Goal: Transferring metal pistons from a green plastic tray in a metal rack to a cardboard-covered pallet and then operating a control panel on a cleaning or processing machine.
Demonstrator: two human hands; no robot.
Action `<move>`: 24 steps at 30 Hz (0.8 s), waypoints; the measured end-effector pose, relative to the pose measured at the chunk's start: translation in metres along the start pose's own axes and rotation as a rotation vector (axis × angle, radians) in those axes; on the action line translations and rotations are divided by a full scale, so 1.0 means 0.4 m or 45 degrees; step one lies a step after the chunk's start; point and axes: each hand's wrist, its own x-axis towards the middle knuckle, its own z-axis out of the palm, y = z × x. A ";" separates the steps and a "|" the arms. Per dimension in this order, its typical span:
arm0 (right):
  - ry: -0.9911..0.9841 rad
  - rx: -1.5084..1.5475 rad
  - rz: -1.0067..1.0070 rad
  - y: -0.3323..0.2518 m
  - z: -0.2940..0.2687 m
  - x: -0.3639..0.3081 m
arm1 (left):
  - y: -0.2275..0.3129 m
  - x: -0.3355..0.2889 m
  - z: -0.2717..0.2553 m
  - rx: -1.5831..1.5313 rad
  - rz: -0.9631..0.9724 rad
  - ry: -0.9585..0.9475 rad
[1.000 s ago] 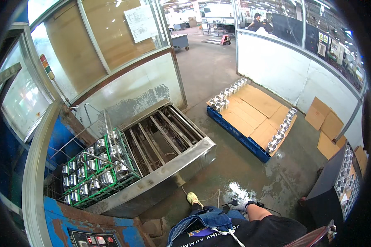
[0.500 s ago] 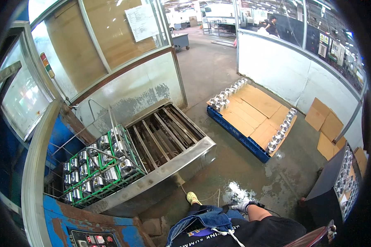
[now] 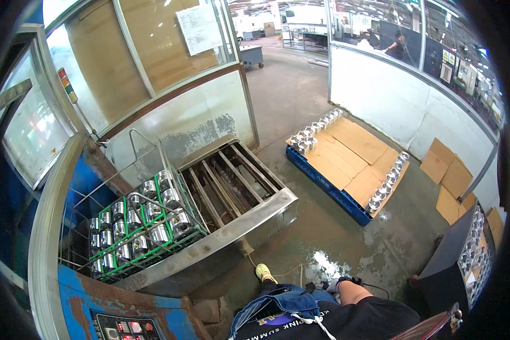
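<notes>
My right hand (image 3: 332,285), in a pale glove, is low beside my body at the lower edge. My forearm and clothes cover most of it, so its fingers do not show. A black item (image 3: 351,280) with a thin cord sits around that wrist. My left hand is out of sight. Shiny metal pistons (image 3: 119,229) stand in rows between green dividers in a wire basket (image 3: 178,247). This basket rests at the left end of a metal tank (image 3: 249,214), out of my hands' reach. Dark slats (image 3: 224,184) span the tank's other half.
Ahead to the right, a blue pallet (image 3: 328,186) carries cardboard and pistons along two sides. A dark bin (image 3: 445,263) with several pistons stands at the right. Control panel (image 3: 124,327) is lower left. The floor (image 3: 300,238) looks wet. People are beyond the glass.
The basket of pistons and the slats appear slightly higher in the tank. My right hand has slipped further behind my forearm and clothes. The view has shifted slightly.
</notes>
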 end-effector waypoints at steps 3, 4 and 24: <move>0.027 -0.036 -0.010 0.016 0.002 0.011 | 0.077 -0.066 0.043 -0.122 -0.391 0.342; 0.032 -0.048 -0.018 0.014 0.001 0.014 | 0.072 -0.058 0.025 -0.119 -0.418 0.324; 0.061 -0.117 -0.031 -0.013 0.013 -0.001 | 0.036 -0.009 0.000 -0.130 -0.385 0.262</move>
